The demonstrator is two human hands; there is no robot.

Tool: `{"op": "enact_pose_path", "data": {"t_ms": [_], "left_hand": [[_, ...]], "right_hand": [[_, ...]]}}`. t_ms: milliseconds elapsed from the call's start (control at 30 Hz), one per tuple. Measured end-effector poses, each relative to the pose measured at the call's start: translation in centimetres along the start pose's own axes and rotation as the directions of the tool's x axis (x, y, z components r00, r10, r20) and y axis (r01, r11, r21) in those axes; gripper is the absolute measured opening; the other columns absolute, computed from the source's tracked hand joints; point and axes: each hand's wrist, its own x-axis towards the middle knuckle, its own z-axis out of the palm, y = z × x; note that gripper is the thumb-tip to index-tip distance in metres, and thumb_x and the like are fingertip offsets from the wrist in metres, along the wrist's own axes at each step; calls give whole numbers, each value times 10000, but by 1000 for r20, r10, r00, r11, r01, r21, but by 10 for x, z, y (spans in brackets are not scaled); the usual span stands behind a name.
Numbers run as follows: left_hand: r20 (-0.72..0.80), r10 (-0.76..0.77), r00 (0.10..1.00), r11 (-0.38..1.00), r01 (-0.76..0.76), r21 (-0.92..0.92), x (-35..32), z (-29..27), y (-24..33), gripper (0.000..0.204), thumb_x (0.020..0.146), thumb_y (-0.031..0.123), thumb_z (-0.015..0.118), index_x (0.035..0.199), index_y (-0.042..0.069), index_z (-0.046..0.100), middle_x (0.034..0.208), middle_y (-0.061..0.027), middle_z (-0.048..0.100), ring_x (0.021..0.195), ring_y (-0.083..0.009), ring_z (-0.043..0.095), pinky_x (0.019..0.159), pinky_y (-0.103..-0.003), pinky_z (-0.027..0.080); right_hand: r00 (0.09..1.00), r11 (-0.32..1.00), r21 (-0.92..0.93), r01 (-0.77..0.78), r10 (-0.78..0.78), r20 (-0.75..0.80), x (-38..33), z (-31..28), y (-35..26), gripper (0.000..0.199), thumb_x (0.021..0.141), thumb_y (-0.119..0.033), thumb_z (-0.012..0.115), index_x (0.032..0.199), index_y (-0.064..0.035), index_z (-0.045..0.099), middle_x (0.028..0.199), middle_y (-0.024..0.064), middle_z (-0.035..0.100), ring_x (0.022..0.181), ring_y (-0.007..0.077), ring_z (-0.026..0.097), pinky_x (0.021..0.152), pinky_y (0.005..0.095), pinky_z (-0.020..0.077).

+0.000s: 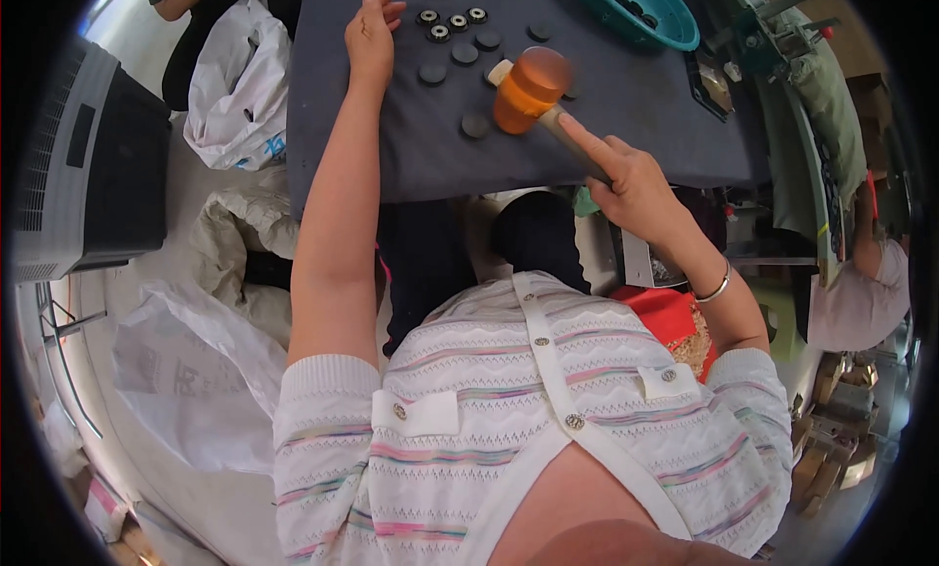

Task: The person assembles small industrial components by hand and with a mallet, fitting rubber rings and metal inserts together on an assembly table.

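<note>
My right hand (636, 189) grips the wooden handle (579, 147) of a mallet, its index finger stretched along the handle. The mallet's translucent orange head (521, 98) is over the dark grey cloth of the table (430, 155). Flat black discs (475, 125) lie scattered around the head, which hides part of the cloth. My left hand (372, 40) is over the table to the left of the small parts, fingers loosely bent and apart, with nothing seen in it. Nearest it are several black round pieces with silver ring centres (440, 33), resembling bearings.
A teal basin (675, 40) holding dark pieces stands at the far right of the table. Beyond it is a green clamp-like machine (768, 38). White plastic bags (240, 87) and a grey-black crate (122, 165) are on the left. Another person's arm (868, 219) shows at right.
</note>
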Motion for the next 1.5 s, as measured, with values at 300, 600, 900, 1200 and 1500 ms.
{"op": "enact_pose_path", "data": {"t_ms": [300, 600, 900, 1200, 1500], "left_hand": [[28, -4, 1000, 998, 2, 71, 2, -1, 1, 547, 986, 392, 311, 1153, -77, 537, 1038, -191, 626, 999, -244, 602, 890, -317, 469], [34, 18, 999, 1000, -19, 19, 1, 3, 1, 545, 988, 385, 310, 1155, -85, 530, 1038, -193, 626, 989, -240, 604, 876, -320, 475], [-16, -26, 1000, 999, 25, -46, 1, 0, 3, 508, 978, 359, 347, 1133, -76, 559, 986, -168, 645, 950, -221, 612, 835, -305, 483], [247, 170, 954, 743, -289, 604, -42, -9, 40, 305, 801, 287, 657, 992, 50, 667, 862, -78, 644, 799, -196, 629, 690, -307, 483], [567, -32, 823, 259, -541, 800, -77, 4, 65, 399, 718, 283, 710, 1036, 56, 627, 942, -123, 594, 848, -309, 611, 734, -391, 485]], "right_hand": [[995, 994, 53, 100, -98, -35, 15, 10, -19, 803, 704, 34, 581, 1412, -253, 336, 744, 141, 498, 649, 324, 538, 620, 395, 452], [996, 996, 5, 91, -91, -9, 17, 6, -24, 806, 696, 55, 594, 1404, -245, 354, 767, 151, 505, 666, 338, 540, 636, 394, 446], [996, 997, 18, 80, -80, -25, 8, 13, -17, 809, 701, 48, 590, 1409, -254, 342, 748, 138, 488, 645, 334, 532, 629, 403, 444], [919, 806, 587, -77, 286, -272, -21, -2, 67, 758, 719, 45, 570, 1418, -139, 342, 1052, 63, 594, 676, 88, 550, 623, 237, 470], [895, 745, 606, -278, 430, -119, -43, -12, 178, 641, 769, -45, 599, 1372, -44, 379, 837, 68, 592, 614, 130, 555, 532, 267, 470]]}}
